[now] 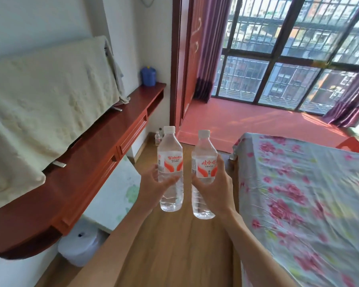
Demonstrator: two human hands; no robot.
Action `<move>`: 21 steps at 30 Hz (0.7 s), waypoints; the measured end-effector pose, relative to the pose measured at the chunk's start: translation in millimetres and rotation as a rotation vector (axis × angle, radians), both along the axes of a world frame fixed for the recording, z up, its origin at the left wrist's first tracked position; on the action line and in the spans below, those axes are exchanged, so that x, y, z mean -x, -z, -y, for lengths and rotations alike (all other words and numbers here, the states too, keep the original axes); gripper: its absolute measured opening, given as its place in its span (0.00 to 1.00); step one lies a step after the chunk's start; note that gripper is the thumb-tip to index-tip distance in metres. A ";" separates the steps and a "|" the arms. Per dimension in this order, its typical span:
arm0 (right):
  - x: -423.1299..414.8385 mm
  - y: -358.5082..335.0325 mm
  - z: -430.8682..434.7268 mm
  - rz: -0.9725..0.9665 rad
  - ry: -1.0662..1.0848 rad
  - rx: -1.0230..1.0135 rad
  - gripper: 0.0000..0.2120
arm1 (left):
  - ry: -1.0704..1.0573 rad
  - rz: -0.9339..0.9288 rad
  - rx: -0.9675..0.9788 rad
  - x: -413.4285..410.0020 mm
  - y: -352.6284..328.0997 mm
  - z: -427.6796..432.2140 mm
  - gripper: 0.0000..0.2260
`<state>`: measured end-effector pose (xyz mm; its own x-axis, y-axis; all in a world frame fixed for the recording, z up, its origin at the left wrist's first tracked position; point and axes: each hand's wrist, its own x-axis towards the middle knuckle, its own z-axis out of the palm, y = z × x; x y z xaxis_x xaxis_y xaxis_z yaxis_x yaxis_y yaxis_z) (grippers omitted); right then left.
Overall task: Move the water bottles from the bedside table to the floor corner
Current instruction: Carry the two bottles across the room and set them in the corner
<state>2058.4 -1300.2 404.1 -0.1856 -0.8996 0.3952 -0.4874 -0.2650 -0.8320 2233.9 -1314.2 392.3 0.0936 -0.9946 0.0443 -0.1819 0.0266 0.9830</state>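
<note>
**Two bottles in carry, neither set down**

Left bottle [170, 162]: upright, capped, full or nearly so. The left hand [153, 184] wraps it at mid-body just under the label, fingers curled round the front. The base hangs free below the grip.

Right bottle [205, 166]: upright and capped. The right hand [216, 183] grips it the same way at the label's lower edge, thumb across the front. The two bottles sit side by side, close but apart.

Both are held in the air above the floor [174, 245], with nothing under them but bare boards.

Beyond the grips and slightly left, the corner [151, 139] shows a few small bottles [158, 136] already standing against the wall. I judge this to be the drop point.

To the left of the left grip runs a red shelf [112, 131]. To the right of the right grip lies the bed [309, 193]. The bedside table is not in view.

Assessment: pick-up done for this pair, carry under way. Left to do: close on the corner, lower and release both bottles. Whether more bottles wait at the table cannot be told.
</note>
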 end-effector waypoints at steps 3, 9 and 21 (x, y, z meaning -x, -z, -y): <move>15.2 1.1 26.0 0.001 0.045 0.002 0.39 | 0.041 0.001 0.012 14.4 1.4 34.8 0.19; 49.7 10.2 83.7 0.006 0.110 0.003 0.41 | 0.094 0.013 0.024 48.4 8.3 98.0 0.19; 131.3 -2.6 242.8 -0.005 0.102 -0.013 0.42 | 0.115 -0.030 0.047 132.4 -11.0 250.5 0.20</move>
